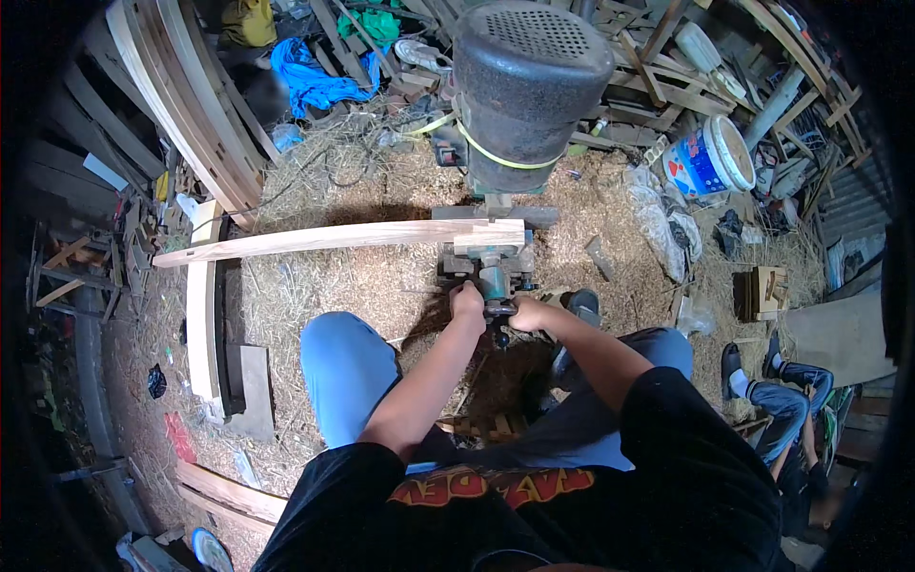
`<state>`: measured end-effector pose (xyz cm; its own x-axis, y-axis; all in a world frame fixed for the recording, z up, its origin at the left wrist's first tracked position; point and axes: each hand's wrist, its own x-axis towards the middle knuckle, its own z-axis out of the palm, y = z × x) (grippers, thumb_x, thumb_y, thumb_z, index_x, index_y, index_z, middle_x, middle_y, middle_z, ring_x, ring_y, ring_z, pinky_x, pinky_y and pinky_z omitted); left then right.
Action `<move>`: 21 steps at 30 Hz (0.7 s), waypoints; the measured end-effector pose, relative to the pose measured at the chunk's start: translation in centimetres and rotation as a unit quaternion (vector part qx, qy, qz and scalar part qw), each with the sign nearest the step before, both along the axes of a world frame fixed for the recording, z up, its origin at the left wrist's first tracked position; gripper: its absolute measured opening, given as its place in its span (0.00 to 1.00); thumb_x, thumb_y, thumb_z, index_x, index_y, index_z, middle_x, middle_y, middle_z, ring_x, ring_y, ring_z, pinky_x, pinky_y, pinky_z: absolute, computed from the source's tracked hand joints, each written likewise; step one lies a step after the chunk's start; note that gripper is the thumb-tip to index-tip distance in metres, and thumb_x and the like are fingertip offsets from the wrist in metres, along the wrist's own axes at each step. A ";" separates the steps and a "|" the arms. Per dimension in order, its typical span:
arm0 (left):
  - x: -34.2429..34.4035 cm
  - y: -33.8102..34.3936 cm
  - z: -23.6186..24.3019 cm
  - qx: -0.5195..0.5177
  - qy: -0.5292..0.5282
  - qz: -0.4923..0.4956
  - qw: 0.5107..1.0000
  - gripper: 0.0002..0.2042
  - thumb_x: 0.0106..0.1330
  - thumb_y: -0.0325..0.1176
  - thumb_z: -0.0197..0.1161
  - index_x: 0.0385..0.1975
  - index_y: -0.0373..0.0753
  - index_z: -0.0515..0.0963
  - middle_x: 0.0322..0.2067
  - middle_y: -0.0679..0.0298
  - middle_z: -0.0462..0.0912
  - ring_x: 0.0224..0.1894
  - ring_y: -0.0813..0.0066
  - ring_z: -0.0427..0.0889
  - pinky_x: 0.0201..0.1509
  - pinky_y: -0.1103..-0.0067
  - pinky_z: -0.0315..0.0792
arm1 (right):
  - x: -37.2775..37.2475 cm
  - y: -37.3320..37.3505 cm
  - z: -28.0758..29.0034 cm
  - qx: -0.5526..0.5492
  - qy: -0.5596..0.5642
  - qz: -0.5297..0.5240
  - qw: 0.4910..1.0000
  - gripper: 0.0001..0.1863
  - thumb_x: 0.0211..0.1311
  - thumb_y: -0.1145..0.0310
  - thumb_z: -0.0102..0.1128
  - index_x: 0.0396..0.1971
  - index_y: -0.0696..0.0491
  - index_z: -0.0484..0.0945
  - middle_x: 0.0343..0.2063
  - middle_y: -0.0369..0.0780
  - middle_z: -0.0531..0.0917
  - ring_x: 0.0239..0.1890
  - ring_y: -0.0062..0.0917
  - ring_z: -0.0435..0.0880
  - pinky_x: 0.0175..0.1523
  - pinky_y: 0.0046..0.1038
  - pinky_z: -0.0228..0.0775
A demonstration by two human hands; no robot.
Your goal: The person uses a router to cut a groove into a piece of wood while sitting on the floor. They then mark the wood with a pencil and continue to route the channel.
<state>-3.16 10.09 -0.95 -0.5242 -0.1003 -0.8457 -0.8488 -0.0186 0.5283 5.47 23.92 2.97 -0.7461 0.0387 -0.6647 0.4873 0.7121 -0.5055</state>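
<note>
A long pale wooden beam lies across the machine table, its right end in a clamp with a green screw housing. Above that end stands the machine's tall dark motor head, with perforated holes in its top. My left hand is closed around the left side of a dark hand wheel or crank at the near end of the clamp. On the right side of the same crank, my right hand is wrapped with its fingers curled. My hands hide much of the crank's shape.
The beam's left part rests over an upright-set timber. Long curved planks lean at the upper left. A white and blue bucket stands at right. Wood shavings cover the floor. Another person's legs show at lower right.
</note>
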 end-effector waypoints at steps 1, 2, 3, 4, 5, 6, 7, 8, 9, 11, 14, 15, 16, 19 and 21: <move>0.2 0.0 0.1 -0.047 0.033 -0.032 0.998 0.17 0.68 0.43 0.59 0.54 0.46 0.79 0.52 0.54 0.82 0.49 0.61 0.82 0.51 0.68 0.76 | -0.1 -0.2 0.5 -0.039 -0.028 -0.007 0.999 0.23 0.50 0.63 0.60 0.45 0.60 0.82 0.44 0.58 0.85 0.50 0.47 0.85 0.53 0.42 0.76; -0.1 -1.4 -1.7 -0.046 0.039 -0.035 0.998 0.16 0.68 0.41 0.59 0.53 0.47 0.79 0.52 0.55 0.82 0.48 0.61 0.82 0.50 0.67 0.76 | -0.6 -1.5 1.7 -0.041 -0.009 0.019 0.999 0.22 0.51 0.64 0.60 0.44 0.60 0.83 0.43 0.58 0.85 0.49 0.47 0.85 0.52 0.42 0.76; -0.8 -3.5 -4.9 -0.048 0.048 -0.029 0.997 0.15 0.69 0.39 0.59 0.53 0.47 0.79 0.52 0.56 0.83 0.48 0.62 0.82 0.49 0.67 0.77 | -1.3 -3.2 3.2 -0.046 0.013 0.055 0.997 0.21 0.51 0.64 0.60 0.43 0.61 0.83 0.42 0.57 0.85 0.48 0.47 0.86 0.51 0.43 0.76; -0.8 -4.3 -6.7 -0.040 0.055 -0.028 0.997 0.14 0.69 0.38 0.59 0.53 0.48 0.80 0.52 0.57 0.83 0.47 0.63 0.83 0.48 0.67 0.77 | -1.7 -3.8 4.0 -0.042 0.032 0.085 0.995 0.20 0.51 0.65 0.60 0.42 0.61 0.83 0.41 0.57 0.85 0.47 0.47 0.86 0.50 0.43 0.77; 1.3 0.7 2.5 0.044 0.031 0.009 0.999 0.15 0.70 0.33 0.59 0.55 0.49 0.79 0.53 0.60 0.83 0.46 0.64 0.83 0.47 0.65 0.78 | 0.0 0.0 1.8 0.023 -0.040 0.028 0.999 0.18 0.50 0.66 0.60 0.39 0.61 0.84 0.39 0.55 0.86 0.44 0.46 0.87 0.47 0.42 0.78; 0.5 -1.3 0.3 0.122 0.002 0.072 0.990 0.17 0.71 0.32 0.59 0.58 0.52 0.78 0.53 0.63 0.82 0.47 0.64 0.83 0.47 0.64 0.78 | -1.3 -1.7 2.0 0.059 -0.024 0.078 0.995 0.16 0.47 0.68 0.61 0.36 0.60 0.85 0.38 0.52 0.87 0.42 0.45 0.88 0.45 0.42 0.79; 0.5 -1.6 0.4 0.117 0.013 0.077 0.990 0.18 0.70 0.32 0.60 0.59 0.51 0.78 0.54 0.62 0.82 0.47 0.63 0.83 0.47 0.63 0.78 | -2.1 -2.5 2.8 0.110 -0.046 0.125 0.985 0.16 0.46 0.68 0.62 0.36 0.60 0.86 0.38 0.52 0.87 0.42 0.44 0.88 0.45 0.42 0.79; 0.6 -1.1 1.4 0.118 0.022 0.075 0.990 0.18 0.69 0.33 0.61 0.60 0.50 0.77 0.54 0.61 0.82 0.47 0.62 0.82 0.48 0.62 0.78 | -2.5 -2.4 3.7 0.165 -0.069 0.166 0.970 0.17 0.45 0.69 0.62 0.36 0.59 0.86 0.38 0.51 0.88 0.42 0.44 0.88 0.44 0.42 0.79; 0.6 -0.5 2.4 0.094 0.014 0.057 0.994 0.18 0.70 0.35 0.61 0.59 0.47 0.77 0.53 0.60 0.82 0.48 0.62 0.82 0.49 0.62 0.77 | -3.0 -1.5 2.9 0.151 -0.090 0.175 0.969 0.17 0.44 0.69 0.62 0.36 0.58 0.86 0.38 0.51 0.88 0.40 0.43 0.88 0.43 0.41 0.79; -0.7 -2.1 -0.2 0.070 0.045 0.034 0.996 0.19 0.69 0.40 0.59 0.57 0.38 0.77 0.52 0.54 0.82 0.51 0.59 0.82 0.54 0.60 0.76 | -4.6 -2.1 3.7 0.094 -0.061 0.249 0.962 0.16 0.44 0.70 0.60 0.35 0.57 0.86 0.36 0.49 0.88 0.36 0.40 0.88 0.39 0.41 0.78; -1.0 -1.9 -2.0 -0.060 0.123 -0.042 0.990 0.20 0.68 0.42 0.58 0.53 0.34 0.78 0.52 0.50 0.82 0.53 0.56 0.82 0.55 0.60 0.76 | -4.0 -2.0 7.2 0.029 -0.162 0.117 0.979 0.18 0.46 0.70 0.58 0.40 0.58 0.83 0.34 0.49 0.87 0.35 0.38 0.85 0.41 0.38 0.78; -0.9 -1.7 -2.4 -0.065 0.120 -0.048 0.990 0.22 0.66 0.42 0.59 0.53 0.32 0.76 0.52 0.49 0.82 0.53 0.55 0.82 0.53 0.60 0.77 | -3.5 -1.9 6.5 0.019 -0.116 0.093 0.989 0.18 0.48 0.70 0.57 0.40 0.58 0.82 0.34 0.49 0.86 0.35 0.38 0.84 0.41 0.38 0.77; -0.8 -1.2 -2.5 -0.069 0.119 -0.055 0.989 0.24 0.64 0.43 0.59 0.53 0.30 0.75 0.52 0.47 0.82 0.54 0.54 0.82 0.51 0.59 0.78 | -2.4 -1.3 5.0 0.007 -0.069 0.067 0.995 0.17 0.50 0.70 0.56 0.41 0.58 0.82 0.33 0.49 0.86 0.34 0.38 0.84 0.41 0.38 0.77; -1.3 0.0 -2.0 -0.001 0.015 -0.062 0.998 0.26 0.63 0.43 0.59 0.56 0.32 0.73 0.53 0.48 0.80 0.52 0.55 0.82 0.48 0.60 0.80 | 0.8 -0.5 -1.2 -0.064 0.061 0.011 0.996 0.15 0.57 0.70 0.54 0.43 0.57 0.82 0.34 0.50 0.86 0.34 0.38 0.84 0.41 0.40 0.75; -1.3 -0.7 -2.2 0.016 -0.013 -0.051 0.999 0.25 0.63 0.41 0.59 0.60 0.39 0.73 0.55 0.52 0.80 0.49 0.56 0.83 0.45 0.61 0.80 | 0.7 -0.6 -2.0 -0.049 0.067 0.002 0.997 0.14 0.57 0.70 0.54 0.40 0.57 0.83 0.31 0.50 0.87 0.34 0.39 0.85 0.41 0.40 0.75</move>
<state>-4.41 9.37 -3.18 -0.5085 -0.0198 -0.8608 -0.8604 0.0510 0.5071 6.14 23.31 0.94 -0.8282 -0.0244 -0.5599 0.4080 0.6586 -0.6322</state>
